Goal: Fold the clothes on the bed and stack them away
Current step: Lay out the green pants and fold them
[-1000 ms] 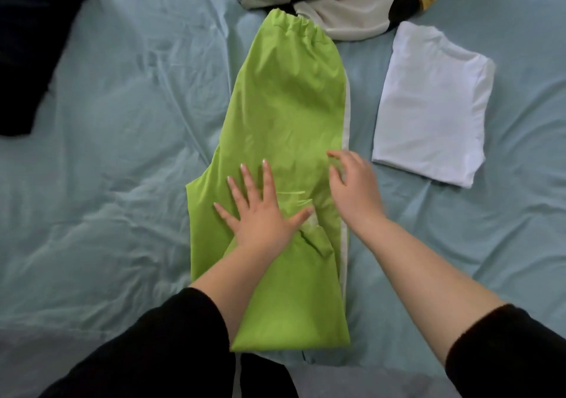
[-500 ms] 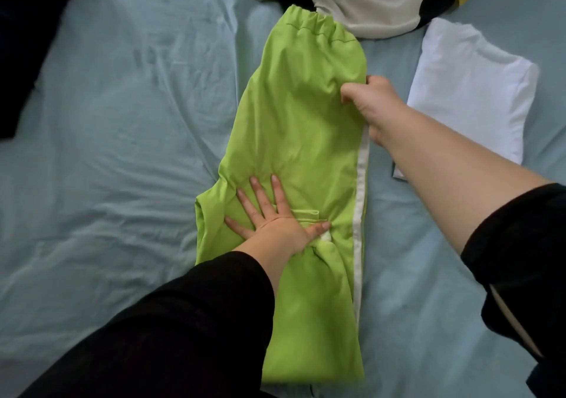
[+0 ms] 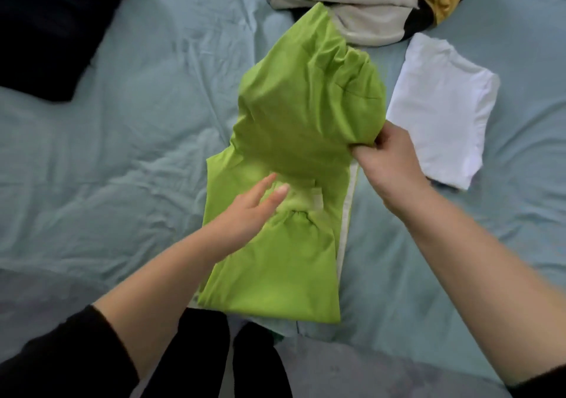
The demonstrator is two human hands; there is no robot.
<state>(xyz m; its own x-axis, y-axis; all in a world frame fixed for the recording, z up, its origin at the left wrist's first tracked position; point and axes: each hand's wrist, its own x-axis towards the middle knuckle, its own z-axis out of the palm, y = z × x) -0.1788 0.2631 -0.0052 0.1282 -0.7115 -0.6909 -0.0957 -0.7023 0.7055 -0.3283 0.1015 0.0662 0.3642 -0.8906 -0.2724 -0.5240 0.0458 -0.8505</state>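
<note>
Mid-fold: my right hand (image 3: 389, 158) pinches the raised far end of the lime-green fabric trousers (image 3: 275, 275); my left hand (image 3: 248, 210) is open and empty at their middle. Next, I judge: lay that end down squarely.

The right hand (image 3: 387, 160) is pinching the raised far end of the green garment (image 3: 294, 152) above the bed (image 3: 122, 152); the left hand (image 3: 254, 207), fingers straight, is hovering over its middle, beside a folded white shirt (image 3: 444, 106).
</note>
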